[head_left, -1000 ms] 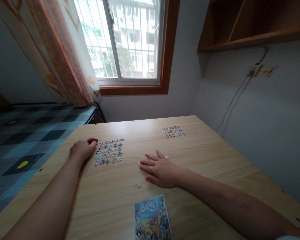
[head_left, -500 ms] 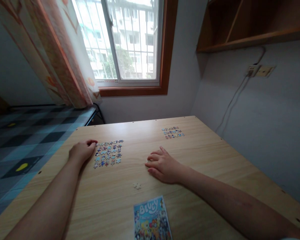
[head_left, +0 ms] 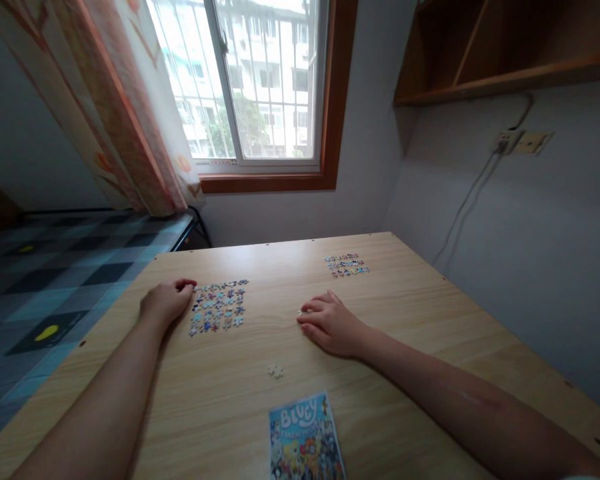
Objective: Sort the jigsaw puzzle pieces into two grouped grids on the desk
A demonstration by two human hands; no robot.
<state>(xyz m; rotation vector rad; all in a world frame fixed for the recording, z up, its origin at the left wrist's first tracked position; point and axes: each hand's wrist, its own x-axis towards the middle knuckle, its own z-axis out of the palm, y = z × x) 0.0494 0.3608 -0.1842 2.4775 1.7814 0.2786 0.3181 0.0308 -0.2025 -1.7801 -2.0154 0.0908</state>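
My right hand is low over the middle of the table, fingers bent around a small pale puzzle piece that shows only in part at the fingertips. On the left, my left hand rests on the table with fingers curled together, its tips at the far left corner of a block of puzzle pieces laid out in rows. Whether it pinches a piece is hidden. Nearer me lies a loose puzzle piece, pale side up. A smaller group of puzzle pieces lies in rows farther back.
A Bluey picture sheet or box lies at the near edge of the wooden table. Left of the table stands a bed with a checked cover. A window, curtain, wall shelf and socket with a cable surround it.
My right hand has moved slightly away from me and to the right, with the puzzle piece at its fingertips. My left hand has stayed in place. The view has shifted a little.
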